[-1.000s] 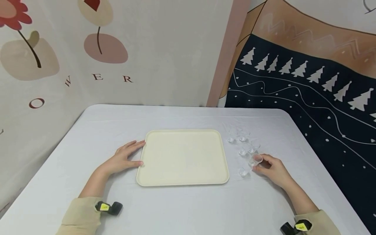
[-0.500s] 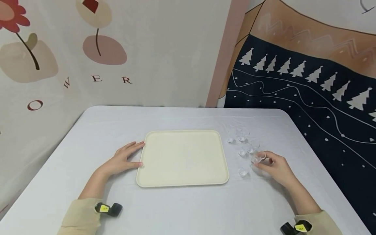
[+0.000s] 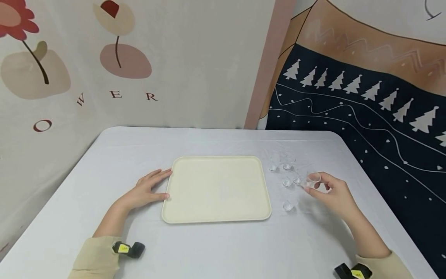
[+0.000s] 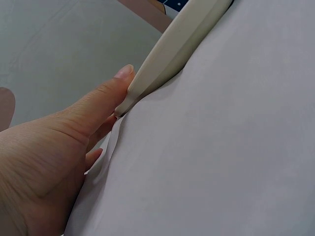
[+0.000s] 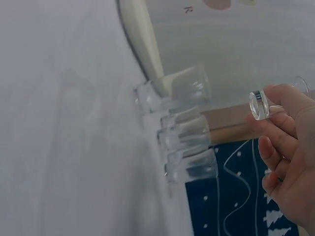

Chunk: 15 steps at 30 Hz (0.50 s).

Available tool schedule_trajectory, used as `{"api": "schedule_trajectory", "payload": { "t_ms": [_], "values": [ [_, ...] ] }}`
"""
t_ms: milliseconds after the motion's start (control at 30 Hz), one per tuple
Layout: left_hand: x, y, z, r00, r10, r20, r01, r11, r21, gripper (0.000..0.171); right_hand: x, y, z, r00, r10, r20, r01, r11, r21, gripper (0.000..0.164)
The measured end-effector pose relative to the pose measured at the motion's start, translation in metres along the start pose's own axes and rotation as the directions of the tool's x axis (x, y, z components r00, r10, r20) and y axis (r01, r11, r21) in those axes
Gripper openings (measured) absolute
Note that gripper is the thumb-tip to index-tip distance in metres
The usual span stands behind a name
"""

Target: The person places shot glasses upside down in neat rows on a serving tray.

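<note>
A cream rectangular tray [image 3: 216, 190] lies on the white table. My left hand [image 3: 148, 190] rests at its left edge, thumb and fingers extended; in the left wrist view the thumb touches the tray's rim [image 4: 170, 51]. To the right of the tray, my right hand [image 3: 332, 195] pinches a small clear shot glass [image 3: 313, 179] between thumb and fingers, lifted off the cloth. The right wrist view shows the thick base of this shot glass [image 5: 259, 105] clear of the table, its upper part partly behind the thumb.
Several more clear shot glasses stand right of the tray: one near the front [image 3: 288, 205], others behind it [image 3: 287, 181] and at the back [image 3: 273, 166]. Printed cloths hang behind the white tablecloth [image 3: 223, 248].
My right hand has raised the shot glass from the group and moved it slightly right and back. The left hand stays at the tray's edge.
</note>
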<state>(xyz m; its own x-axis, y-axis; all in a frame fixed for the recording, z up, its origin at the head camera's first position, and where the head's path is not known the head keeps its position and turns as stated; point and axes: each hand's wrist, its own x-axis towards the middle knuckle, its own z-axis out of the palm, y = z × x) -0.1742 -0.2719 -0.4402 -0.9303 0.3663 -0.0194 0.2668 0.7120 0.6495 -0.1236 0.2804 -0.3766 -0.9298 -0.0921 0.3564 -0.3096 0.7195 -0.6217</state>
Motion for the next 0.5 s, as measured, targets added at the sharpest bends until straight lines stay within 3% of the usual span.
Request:
{"api": "schedule_trajectory", "payload": {
  "t_ms": [267,500],
  "values": [
    [-0.001,0.003,0.000,1.000,-0.002,0.000,0.002,1.000,-0.006,0.084,0.014,-0.029,0.004,0.995,-0.095,-0.033,0.096,0.995,0.037,0.025],
    [-0.001,0.004,0.000,1.000,-0.009,-0.003,0.009,1.000,-0.004,0.084,0.025,-0.053,0.019,0.992,-0.124,0.003,0.123,0.988,0.090,0.024]
  ]
}}
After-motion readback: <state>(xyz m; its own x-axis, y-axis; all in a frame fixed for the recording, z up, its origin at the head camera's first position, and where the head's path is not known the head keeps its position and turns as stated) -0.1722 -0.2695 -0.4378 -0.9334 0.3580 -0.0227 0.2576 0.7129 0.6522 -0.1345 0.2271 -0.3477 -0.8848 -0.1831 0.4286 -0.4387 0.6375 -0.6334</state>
